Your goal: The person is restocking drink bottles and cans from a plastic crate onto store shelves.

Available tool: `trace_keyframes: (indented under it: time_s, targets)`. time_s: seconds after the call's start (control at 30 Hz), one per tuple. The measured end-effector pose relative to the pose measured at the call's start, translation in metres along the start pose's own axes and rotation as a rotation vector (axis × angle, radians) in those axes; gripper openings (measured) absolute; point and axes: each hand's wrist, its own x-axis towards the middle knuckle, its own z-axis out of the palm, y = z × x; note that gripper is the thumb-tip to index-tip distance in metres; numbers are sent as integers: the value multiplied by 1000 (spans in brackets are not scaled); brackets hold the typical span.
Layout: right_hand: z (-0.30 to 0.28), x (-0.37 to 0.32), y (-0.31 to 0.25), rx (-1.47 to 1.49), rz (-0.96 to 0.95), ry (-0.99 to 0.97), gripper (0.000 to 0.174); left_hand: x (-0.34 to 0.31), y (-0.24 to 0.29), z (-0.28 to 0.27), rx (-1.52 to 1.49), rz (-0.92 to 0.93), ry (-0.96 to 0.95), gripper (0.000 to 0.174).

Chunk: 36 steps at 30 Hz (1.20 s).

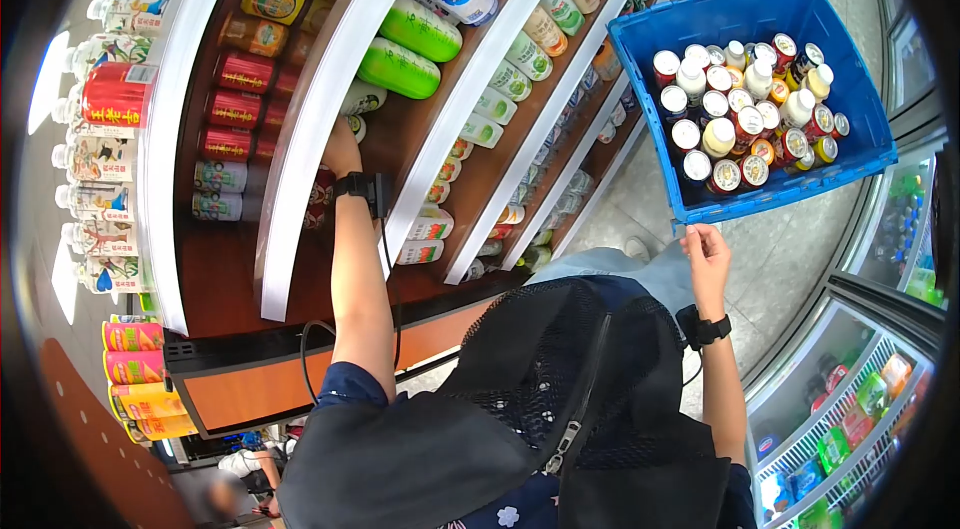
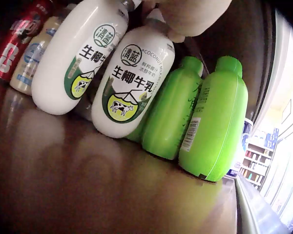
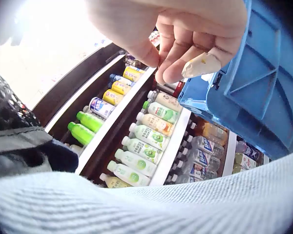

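My left hand (image 1: 343, 147) reaches deep between two shelf boards. In the left wrist view its fingers (image 2: 190, 17) pinch the cap of a white coconut milk bottle (image 2: 131, 83). A second white coconut milk bottle (image 2: 80, 56) stands beside it, its cap close to the fingertips. Two green bottles (image 2: 212, 124) are on the other side. The bases of these bottles line up along the shelf board. My right hand (image 1: 707, 254) hangs by the near edge of a blue crate (image 1: 640, 39), fingers loosely curled, nothing in them. One of its fingers wears a pale wrap (image 3: 201, 65).
Many cans and small bottles (image 1: 745, 119) stand inside the crate. Red cans (image 1: 235, 109) fill the shelf left of my left arm. More drink bottles (image 1: 545, 34) line the shelves to the right. Glass-door coolers (image 1: 850, 409) stand at the far right.
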Motion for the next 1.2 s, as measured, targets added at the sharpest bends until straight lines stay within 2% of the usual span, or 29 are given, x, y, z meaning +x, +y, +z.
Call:
trace_keyframes:
  time_s: [0.27,0.33,0.37,0.47,0.67,0.73,0.8,0.87,0.93,1.0,1.03,1.2]
  targets:
    - [2,17,-5,-34,-15,-14,12,-6,-29,-2,27,9,-1,34]
    - [3,19,-6,-33,-1,-16,12,-9,-18,-16,-69,-101,-4,35]
    - [3,20,-5,-33,-3,-17,12,-13,-5,-30,-12,-175,-97,35]
    - [3,19,-1,-64,-11,-35,12,-16,-10,-41,85,-208,-127,32]
    - [6,12,8,-97,0,-66,14,-26,-106,-26,-1,-130,-102,34]
    - [7,12,13,-79,0,-93,14,-27,-123,-28,151,-98,-322,42]
    - [10,10,15,-84,0,-99,14,-40,-141,-26,151,-122,-269,46]
    - [14,10,16,-111,-2,-111,13,-52,-173,-20,189,81,-97,48]
    - [17,9,17,-138,-2,-114,13,-53,-277,10,321,334,0,46]
    - [20,9,19,-165,-24,-122,12,-76,-235,-8,201,312,-104,47]
    - [21,8,19,-187,-37,-135,12,-79,-201,9,162,296,-98,47]
    - [20,4,19,-257,-11,-157,16,-77,-193,-1,119,184,-126,45]
